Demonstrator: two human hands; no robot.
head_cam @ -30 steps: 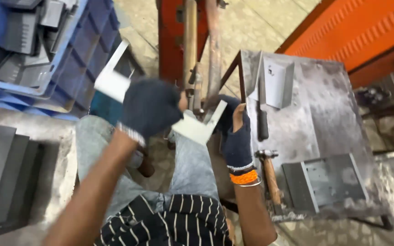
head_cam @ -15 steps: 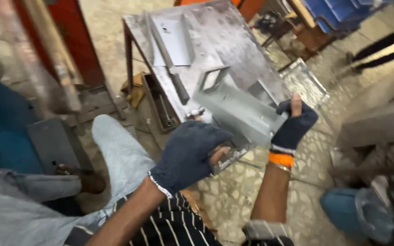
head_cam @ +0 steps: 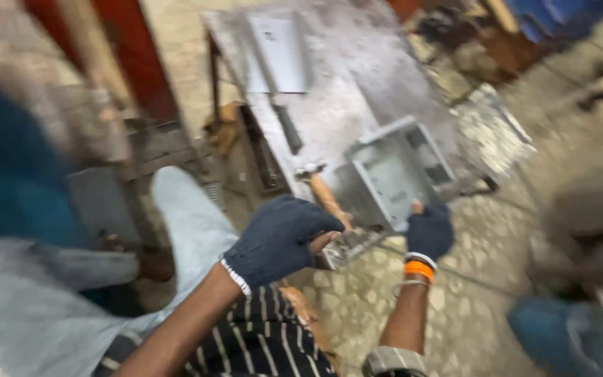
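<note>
Your right hand (head_cam: 429, 230) in its dark glove grips the near edge of the grey folded sheet-metal tray (head_cam: 398, 171) on the steel desk (head_cam: 357, 77). Your gloved left hand (head_cam: 277, 237) clenches its near-left corner, beside the wooden-handled hammer (head_cam: 322, 192). Keep both grips firm and level.

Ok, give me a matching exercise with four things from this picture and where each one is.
Things:
1. grey sheet-metal tray
2. wooden-handled hammer
3. orange wristband
4. flat grey metal plate

Places:
A. far end of the steel table
B. right wrist
C. gripped at its near edge by the right hand
D. beside the left hand

Pairs: 1-C, 2-D, 3-B, 4-A
</note>
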